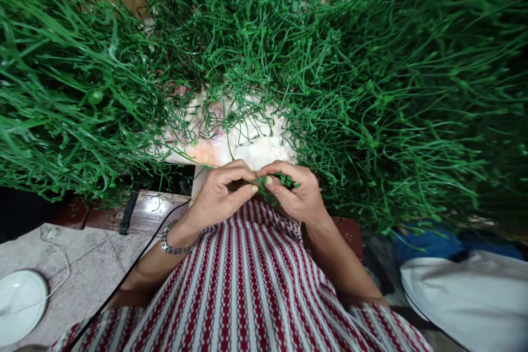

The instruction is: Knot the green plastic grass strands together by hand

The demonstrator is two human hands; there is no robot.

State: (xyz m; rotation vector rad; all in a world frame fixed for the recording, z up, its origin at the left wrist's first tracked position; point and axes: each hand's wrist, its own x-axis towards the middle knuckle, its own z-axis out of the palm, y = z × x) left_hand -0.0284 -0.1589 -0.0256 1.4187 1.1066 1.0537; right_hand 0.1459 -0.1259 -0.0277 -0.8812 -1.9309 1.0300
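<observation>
Both my hands meet in front of my striped clothing point(251, 280). My right hand point(297, 192) is closed around a small bunch of green stems point(286, 179), whose tips stick out between the fingers. Beside it my left hand point(226, 190) is closed in a pinch, with thumb and forefinger at the left end of the bunch; a bit of green shows between the fingertips of both hands. Just beyond the hands lies a pale patterned cloth point(259, 146) with thin green stems scattered over it.
Large heaps of green stems spread left point(70, 88), ahead point(256, 27) and right point(412, 93). A round white object point(22, 305) with a cord sits low at the left. A black cable point(136, 264) crosses near my left forearm. White fabric point(470, 291) lies at the lower right.
</observation>
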